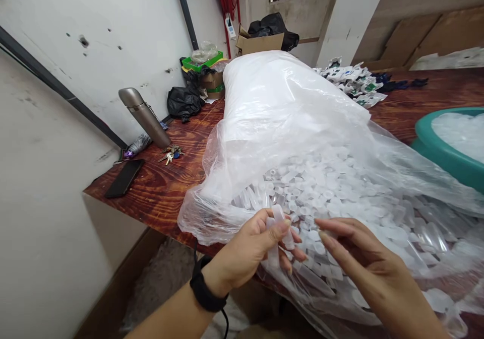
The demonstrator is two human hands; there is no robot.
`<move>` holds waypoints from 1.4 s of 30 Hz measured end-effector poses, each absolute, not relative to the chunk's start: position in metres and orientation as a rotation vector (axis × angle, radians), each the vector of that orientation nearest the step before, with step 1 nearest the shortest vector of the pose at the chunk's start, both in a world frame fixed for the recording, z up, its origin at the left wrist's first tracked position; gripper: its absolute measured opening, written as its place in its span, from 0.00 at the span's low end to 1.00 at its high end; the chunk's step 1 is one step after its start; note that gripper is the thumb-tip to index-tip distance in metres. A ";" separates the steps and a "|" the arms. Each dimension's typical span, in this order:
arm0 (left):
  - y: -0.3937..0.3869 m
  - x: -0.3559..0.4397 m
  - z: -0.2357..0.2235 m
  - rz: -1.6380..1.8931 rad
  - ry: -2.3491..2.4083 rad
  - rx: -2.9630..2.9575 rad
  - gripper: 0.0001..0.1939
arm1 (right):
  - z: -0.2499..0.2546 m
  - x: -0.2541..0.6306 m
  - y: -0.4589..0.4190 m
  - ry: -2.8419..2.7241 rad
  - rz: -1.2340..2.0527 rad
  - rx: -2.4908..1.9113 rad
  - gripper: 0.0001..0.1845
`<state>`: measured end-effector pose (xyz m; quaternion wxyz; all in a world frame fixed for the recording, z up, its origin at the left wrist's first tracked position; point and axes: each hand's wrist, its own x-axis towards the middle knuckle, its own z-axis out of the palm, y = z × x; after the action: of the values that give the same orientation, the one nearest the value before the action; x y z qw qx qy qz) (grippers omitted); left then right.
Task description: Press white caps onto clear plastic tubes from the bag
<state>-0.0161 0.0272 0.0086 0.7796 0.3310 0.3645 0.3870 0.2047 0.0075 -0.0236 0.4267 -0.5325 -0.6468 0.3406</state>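
My left hand point(257, 243), with a black band at the wrist, is closed around a few translucent white plastic tubes point(279, 214) that stick out above and below the thumb. To its right, my right hand point(359, 258) is held with thumb and forefinger slightly apart, and I see nothing between the fingertips. Its other fingers are partly hidden behind the forefinger. Beneath and beyond both hands, a heap of small translucent plastic caps and tubes point(325, 183) spills from the mouth of a large clear plastic bag point(264, 97).
A teal basin point(425, 130) of white pieces stands at the right. On the wooden table's left point(162, 193) are a phone point(124, 178), keys point(172, 153) and a steel flask point(145, 117). Behind the bag lie white printed pieces point(355, 82) and a cardboard box point(260, 43).
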 end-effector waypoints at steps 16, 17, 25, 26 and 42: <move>-0.009 0.022 0.003 1.220 0.668 0.160 0.16 | -0.020 0.163 -0.014 -1.640 0.505 -1.125 0.13; -0.009 0.021 0.004 1.227 0.675 0.181 0.16 | -0.021 0.166 -0.015 -1.717 0.433 -1.132 0.17; -0.014 0.023 0.002 1.251 0.696 0.284 0.19 | -0.024 0.175 -0.017 -1.981 0.261 -1.157 0.17; -0.015 0.024 0.002 1.255 0.702 0.279 0.20 | -0.024 0.174 -0.017 -1.982 0.249 -1.165 0.17; -0.019 0.024 0.004 1.243 0.750 0.323 0.23 | -0.025 0.174 -0.025 -2.017 0.302 -1.242 0.19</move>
<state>0.0236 -0.0189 0.0040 0.7361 0.1470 0.3412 0.5658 0.1742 -0.0254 -0.0249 0.3679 -0.4836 -0.7854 0.1176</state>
